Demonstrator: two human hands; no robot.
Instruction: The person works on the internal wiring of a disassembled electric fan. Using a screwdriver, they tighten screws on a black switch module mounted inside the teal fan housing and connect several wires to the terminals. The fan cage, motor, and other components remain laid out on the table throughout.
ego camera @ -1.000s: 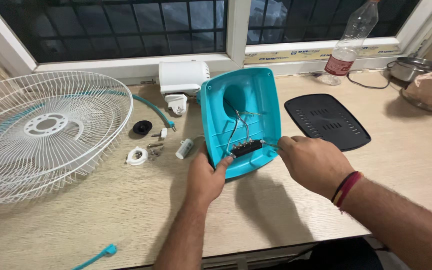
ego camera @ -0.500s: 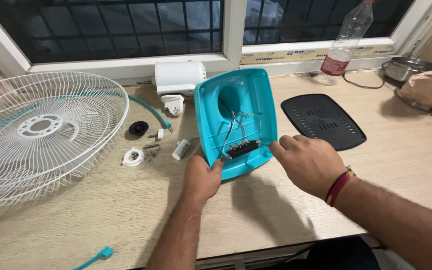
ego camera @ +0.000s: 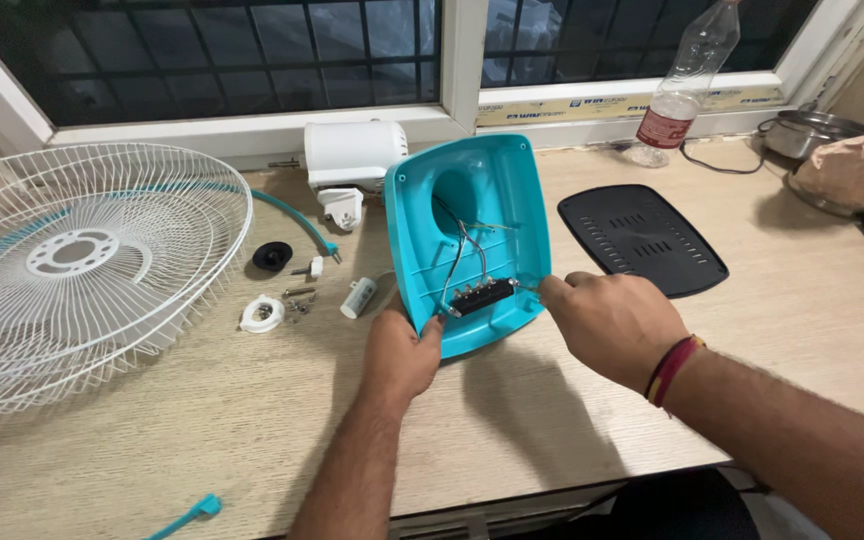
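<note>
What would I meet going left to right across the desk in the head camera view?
White wire fan grille → black round cap → small white cylinder → teal fan housing, gripped by left hand → right hand → black vented cover → brown bag.

A teal plastic fan housing [ego camera: 472,240] is propped tilted on the wooden table, its hollow inner side turned upward and toward the viewer. It is roughly rectangular with rounded corners and a raised rim. A round opening is seen in its upper part, toward 12 o'clock. From that opening thin wires [ego camera: 462,255] are led down to a black switch block [ego camera: 482,296], which is set slantwise near the lower edge, toward 6 o'clock. The housing's lower left corner, at about 7 o'clock, is gripped, and the block's right end, at about 4 o'clock, is touched.
</note>
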